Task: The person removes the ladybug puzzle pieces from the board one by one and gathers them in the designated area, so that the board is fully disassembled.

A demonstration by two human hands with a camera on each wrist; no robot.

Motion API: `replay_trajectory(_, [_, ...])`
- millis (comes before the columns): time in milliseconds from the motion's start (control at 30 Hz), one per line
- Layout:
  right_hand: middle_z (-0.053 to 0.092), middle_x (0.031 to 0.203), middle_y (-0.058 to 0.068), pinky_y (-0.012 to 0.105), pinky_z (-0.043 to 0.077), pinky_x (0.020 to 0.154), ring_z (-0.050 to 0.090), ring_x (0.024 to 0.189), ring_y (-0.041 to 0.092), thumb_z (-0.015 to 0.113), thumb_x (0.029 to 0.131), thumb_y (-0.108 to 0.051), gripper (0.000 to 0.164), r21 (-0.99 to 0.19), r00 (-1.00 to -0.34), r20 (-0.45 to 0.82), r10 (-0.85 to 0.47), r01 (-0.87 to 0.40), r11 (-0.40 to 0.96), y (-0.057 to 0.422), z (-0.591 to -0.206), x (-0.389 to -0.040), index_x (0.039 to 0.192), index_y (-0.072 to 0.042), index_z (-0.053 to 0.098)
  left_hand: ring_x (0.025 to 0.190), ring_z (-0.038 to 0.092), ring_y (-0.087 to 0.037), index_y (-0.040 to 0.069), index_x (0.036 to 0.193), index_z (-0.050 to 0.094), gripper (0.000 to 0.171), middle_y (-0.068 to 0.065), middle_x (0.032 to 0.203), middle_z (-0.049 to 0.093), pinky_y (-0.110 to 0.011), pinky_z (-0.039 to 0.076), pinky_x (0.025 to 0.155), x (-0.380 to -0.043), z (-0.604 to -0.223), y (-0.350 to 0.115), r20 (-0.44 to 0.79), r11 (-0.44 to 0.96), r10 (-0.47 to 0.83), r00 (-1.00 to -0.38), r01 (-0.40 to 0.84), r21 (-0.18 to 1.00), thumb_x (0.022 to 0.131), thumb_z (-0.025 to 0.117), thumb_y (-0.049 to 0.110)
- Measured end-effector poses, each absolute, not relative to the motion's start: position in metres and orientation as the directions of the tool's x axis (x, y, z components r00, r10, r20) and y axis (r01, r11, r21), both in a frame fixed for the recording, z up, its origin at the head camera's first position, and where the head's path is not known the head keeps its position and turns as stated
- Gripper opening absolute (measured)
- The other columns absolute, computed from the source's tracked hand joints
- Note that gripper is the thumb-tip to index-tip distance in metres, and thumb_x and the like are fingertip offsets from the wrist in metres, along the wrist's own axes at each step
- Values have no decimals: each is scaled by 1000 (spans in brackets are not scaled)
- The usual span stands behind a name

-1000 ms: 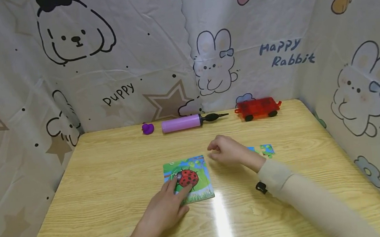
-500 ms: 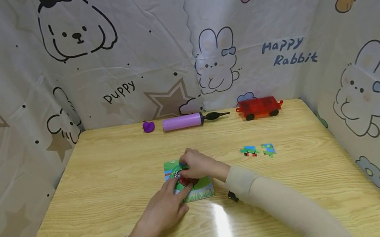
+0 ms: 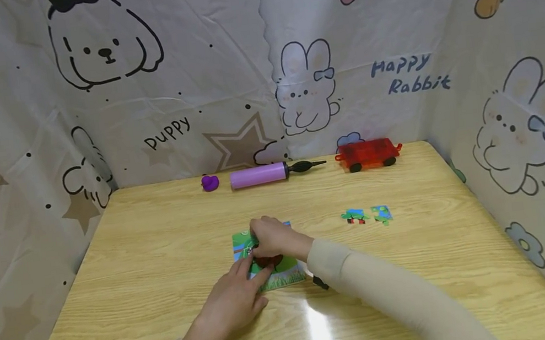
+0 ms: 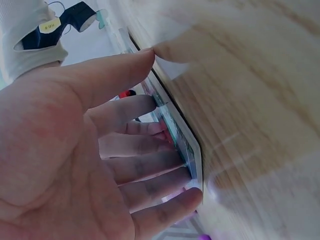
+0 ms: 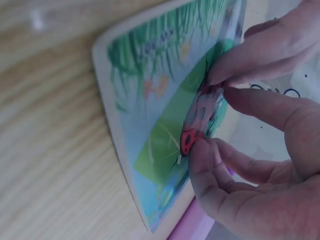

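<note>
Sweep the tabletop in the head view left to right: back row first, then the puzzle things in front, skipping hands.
Back row: small purple toy, lavender pump, red wheeled toy. Front: ladybug puzzle board, loose piece with red, second loose piece.

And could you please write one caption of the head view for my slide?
Left hand and right hand at a ladybug puzzle, two loose pieces at right, pump and cart behind.

In the head view, the left hand [image 3: 231, 301] lies at lower centre, its fingers stretched toward the upper right. The right hand [image 3: 277, 239] sits just above, fingers bent, its sleeved forearm [image 3: 382, 291] slanting in from the lower right corner.
</note>
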State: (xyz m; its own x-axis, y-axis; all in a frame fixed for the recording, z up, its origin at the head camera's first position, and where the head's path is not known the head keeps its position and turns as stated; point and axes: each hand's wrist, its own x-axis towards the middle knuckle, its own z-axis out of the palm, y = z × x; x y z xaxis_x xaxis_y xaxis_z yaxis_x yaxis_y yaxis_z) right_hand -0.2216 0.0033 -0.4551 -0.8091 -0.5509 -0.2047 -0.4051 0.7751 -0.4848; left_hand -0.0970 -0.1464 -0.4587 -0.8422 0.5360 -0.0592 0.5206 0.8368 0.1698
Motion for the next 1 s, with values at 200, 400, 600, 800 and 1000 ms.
replay_trajectory(200, [72,112,8,36,59,92,65,97,19,88,86,-23,43,-515,-821,-275,-500,-313,798,1,-451,-228,117,-4,65,139,54,-45,20,150,59,56,-29,153,49,-60,57,100,-100,-459,-147,-57,844,522,-851,505,181,98,75,33])
replay_trajectory(400, [65,119,11,39,58,95,63,107,25,90,84,-22,48,-507,-819,-282,-499,-314,803,0,-452,-231,120,-5,64,145,47,-47,25,151,58,58,-31,161,40,-65,54,101,-101,-456,-148,-116,861,478,-871,438,259,96,76,32])
replay_trajectory(600, [61,112,9,36,56,88,58,97,20,92,81,-20,47,-530,-827,-255,-500,-313,788,1,-454,-231,113,-5,61,144,48,-46,22,154,56,61,-27,158,44,-63,52,107,-100,-453,-146,-146,862,491,-859,455,223,97,75,33])
replay_trajectory(800, [62,95,2,30,52,77,56,84,15,92,81,-15,45,-583,-832,-189,-522,-332,741,3,-459,-230,108,-8,57,143,48,-46,19,154,55,64,-25,154,48,-64,51,106,-98,-451,-141,-157,864,498,-853,472,177,96,75,35])
replay_trajectory(1000, [74,88,0,32,57,83,66,76,11,87,86,-15,48,-586,-789,-131,-600,-426,689,7,-464,-228,126,-7,62,142,51,-41,19,152,58,62,-22,154,50,-63,52,103,-99,-450,-140,-166,864,498,-851,471,179,95,77,34])
